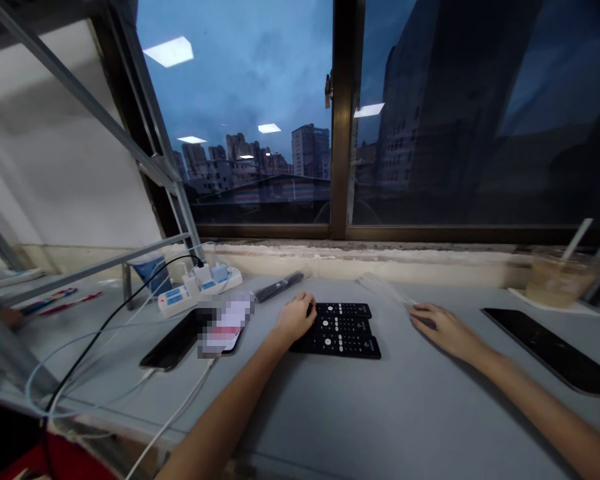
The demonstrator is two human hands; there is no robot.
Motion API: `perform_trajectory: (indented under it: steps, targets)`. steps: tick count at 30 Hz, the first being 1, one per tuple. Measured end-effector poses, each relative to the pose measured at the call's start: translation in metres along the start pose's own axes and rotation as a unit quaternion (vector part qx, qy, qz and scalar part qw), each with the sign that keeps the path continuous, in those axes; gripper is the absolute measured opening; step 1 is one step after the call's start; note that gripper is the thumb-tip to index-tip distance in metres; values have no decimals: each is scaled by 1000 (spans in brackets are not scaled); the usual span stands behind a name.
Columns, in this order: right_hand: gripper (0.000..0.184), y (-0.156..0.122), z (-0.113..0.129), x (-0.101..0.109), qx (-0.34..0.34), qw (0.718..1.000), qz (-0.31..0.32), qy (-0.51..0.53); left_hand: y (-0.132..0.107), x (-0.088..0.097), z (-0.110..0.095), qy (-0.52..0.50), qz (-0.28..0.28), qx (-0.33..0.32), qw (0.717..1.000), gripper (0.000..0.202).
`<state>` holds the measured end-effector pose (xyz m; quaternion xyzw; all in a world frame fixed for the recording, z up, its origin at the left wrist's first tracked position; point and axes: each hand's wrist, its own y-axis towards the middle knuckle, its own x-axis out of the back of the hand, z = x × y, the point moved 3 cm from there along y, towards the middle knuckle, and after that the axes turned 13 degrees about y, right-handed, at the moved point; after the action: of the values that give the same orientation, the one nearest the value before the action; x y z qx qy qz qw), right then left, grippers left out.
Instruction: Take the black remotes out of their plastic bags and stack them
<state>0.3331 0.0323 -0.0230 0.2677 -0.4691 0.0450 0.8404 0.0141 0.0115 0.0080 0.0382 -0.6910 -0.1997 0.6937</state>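
Three black remote controls lie side by side on the grey table: a far one (350, 310), a middle one (353, 327) and a near one (355, 346). My left hand (296, 319) is at their left ends, its fingers curled over the far remote's end and hiding part of it. To the right, my right hand (443, 330) is closed on one end of a clear plastic sleeve (387, 288), which stretches toward the window sill. Something dark shows under those fingers, too blurred to tell. Another remote in a plastic wrapper (279, 287) lies beyond my left hand.
Two phones, a dark one (175, 340) and a lit one (230, 323), lie left with charging cables. Behind them is a white power strip (200, 292). A black tablet-like device (550, 350) and a drink cup with a straw (559, 280) are at right.
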Motion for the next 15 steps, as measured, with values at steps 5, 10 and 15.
perform_trajectory:
  steps: [5,10,15]
  targets:
    - [40,-1,-5,-3,-3,1000,-13,8,0,-1,1,-5,3,0,1000,12]
    - [41,-1,-7,-3,-5,1000,-19,8,-1,1,0,0,18,5,1000,13]
    - [41,-1,-3,-1,-8,1000,-14,7,-1,1,0,6,20,7,1000,13]
